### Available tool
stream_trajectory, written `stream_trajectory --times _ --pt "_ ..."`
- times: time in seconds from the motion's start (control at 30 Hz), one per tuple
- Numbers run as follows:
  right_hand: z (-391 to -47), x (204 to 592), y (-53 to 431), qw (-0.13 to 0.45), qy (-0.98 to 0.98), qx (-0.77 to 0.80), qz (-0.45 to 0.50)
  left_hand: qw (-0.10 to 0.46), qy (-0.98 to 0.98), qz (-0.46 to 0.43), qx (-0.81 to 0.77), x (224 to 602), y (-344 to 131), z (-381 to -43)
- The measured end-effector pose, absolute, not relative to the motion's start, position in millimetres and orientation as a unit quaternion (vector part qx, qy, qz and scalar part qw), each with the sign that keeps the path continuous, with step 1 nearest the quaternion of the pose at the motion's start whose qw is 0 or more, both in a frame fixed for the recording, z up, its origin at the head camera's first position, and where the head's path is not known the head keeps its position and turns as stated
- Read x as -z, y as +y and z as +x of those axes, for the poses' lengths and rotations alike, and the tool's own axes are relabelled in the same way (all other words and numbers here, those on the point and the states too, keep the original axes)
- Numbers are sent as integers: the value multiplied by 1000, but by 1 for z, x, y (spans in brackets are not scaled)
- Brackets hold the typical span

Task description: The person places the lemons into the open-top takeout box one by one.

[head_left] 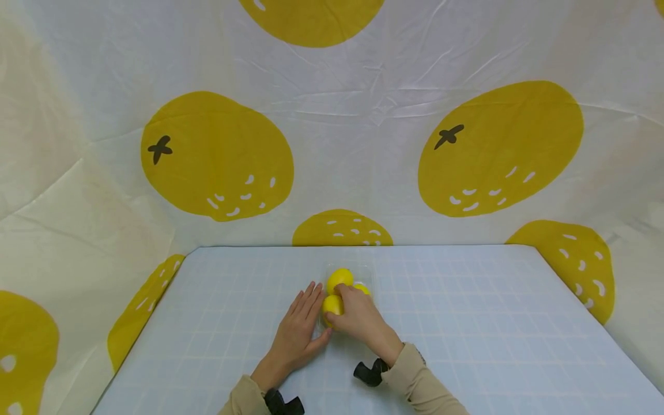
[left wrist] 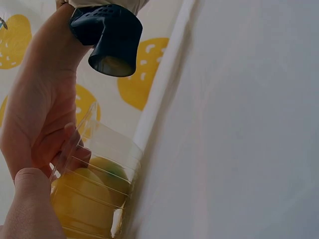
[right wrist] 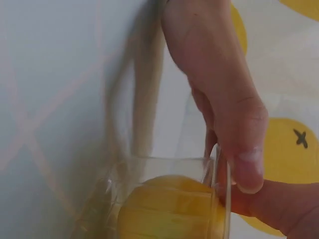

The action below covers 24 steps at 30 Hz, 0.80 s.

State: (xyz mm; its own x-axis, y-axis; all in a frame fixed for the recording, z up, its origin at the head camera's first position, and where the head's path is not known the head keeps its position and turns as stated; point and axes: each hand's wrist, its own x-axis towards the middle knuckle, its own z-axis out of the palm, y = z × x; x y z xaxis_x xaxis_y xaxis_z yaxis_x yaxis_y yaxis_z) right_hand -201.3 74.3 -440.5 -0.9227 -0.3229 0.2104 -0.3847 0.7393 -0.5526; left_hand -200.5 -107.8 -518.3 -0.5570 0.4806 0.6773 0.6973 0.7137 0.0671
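Yellow lemons (head_left: 339,280) sit in a clear plastic container (left wrist: 107,137) with ridged walls. One of them, in the left wrist view, has a green tip (left wrist: 115,168). My right hand (head_left: 359,314) reaches down from above and holds the near lemon (head_left: 333,304) between its thumb and fingers. Another lemon (head_left: 362,288) is partly hidden behind that hand. My left hand (head_left: 300,329) lies along the container's left side, fingers straight and pointing away. In the right wrist view, a lemon (right wrist: 164,214) shows through the clear wall, close to the left thumb.
The container stands on a table with a pale blue checked cloth (head_left: 467,323). Behind and beside the table hangs a white curtain (head_left: 358,155) printed with large yellow fruit. Each wrist wears a black camera mount (head_left: 369,373), near the cloth.
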Motion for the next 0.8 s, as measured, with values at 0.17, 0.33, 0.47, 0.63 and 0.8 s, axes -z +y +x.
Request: stream_trajectory --times 0.17,0.33,0.47,0.63,0.8 --pt "-201 443 74 61 -933 -294 199 330 -863 -344 167 518 -108 -201" --pt "-202 446 74 68 -935 -288 197 330 -862 -347 168 517 -108 -200" --pt "-202 445 74 63 -935 -286 198 329 -862 -347 166 517 -108 -199" --pt "-201 443 74 49 -939 -280 195 326 -863 -347 168 515 -108 -199" --pt "-201 443 72 47 -942 -269 195 330 -861 -349 169 516 -108 -200"
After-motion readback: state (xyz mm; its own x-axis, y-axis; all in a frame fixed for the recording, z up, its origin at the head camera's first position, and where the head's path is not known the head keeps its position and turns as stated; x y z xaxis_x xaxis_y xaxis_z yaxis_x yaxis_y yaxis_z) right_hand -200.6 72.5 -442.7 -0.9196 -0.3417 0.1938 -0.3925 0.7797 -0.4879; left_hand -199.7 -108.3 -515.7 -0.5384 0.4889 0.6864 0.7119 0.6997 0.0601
